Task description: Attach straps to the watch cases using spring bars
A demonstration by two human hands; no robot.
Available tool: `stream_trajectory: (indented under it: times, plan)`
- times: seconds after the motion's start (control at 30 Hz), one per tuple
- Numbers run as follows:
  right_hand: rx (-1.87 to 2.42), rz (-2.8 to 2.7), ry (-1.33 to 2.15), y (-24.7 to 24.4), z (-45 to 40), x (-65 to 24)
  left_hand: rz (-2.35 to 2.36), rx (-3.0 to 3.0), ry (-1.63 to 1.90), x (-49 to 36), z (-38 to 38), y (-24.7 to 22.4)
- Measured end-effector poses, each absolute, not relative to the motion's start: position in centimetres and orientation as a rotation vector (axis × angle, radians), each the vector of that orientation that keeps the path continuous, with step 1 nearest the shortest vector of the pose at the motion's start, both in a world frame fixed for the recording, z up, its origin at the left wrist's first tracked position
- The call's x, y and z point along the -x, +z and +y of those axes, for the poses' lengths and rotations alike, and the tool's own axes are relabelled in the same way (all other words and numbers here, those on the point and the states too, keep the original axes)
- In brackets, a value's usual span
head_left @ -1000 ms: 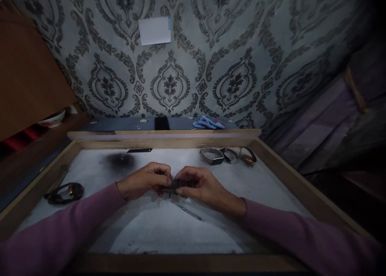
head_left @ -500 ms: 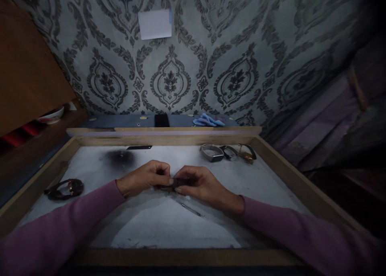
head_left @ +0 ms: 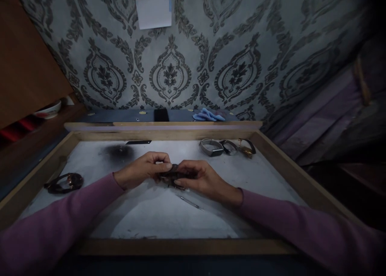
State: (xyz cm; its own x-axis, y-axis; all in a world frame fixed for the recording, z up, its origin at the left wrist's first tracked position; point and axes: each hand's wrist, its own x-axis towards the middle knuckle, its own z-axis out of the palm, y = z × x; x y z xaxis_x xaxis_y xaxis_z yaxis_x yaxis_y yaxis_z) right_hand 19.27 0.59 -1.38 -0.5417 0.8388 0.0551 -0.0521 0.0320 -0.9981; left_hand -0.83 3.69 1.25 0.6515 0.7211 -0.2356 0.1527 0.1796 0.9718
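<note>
Near the middle of the white-bottomed wooden tray, my left hand pinches one side of a small dark object, possibly a watch or strap. My right hand grips its other side, the fingers of both hands nearly meeting. Shadow and fingers hide much of the object's shape. Just below the hands a thin metal tool lies on the white surface.
A dark watch rests at the tray's left. Toward the back lie a black flat blade-like piece, a grey-banded watch, a dark watch and a gold one. Behind the rim are a black phone-like object and blue cloth.
The dark object has turned between my fingers, and more of it shows below them. The whole view has shifted slightly, with the tray appearing higher.
</note>
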Motion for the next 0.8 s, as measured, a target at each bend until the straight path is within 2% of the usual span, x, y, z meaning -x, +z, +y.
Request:
stream_trajectory:
  times: [0.37, 0.8]
  plan:
    - [0.676, -1.642, 1.625, -1.8, 0.3, -19.1, 0.792, -1.312, 0.498, 0.5, 3.3, 0.7]
    - [0.862, -1.523, 1.671, -2.0, 0.7, -19.0, 0.818, -1.422, 0.327, 1.0, 3.8, 1.9]
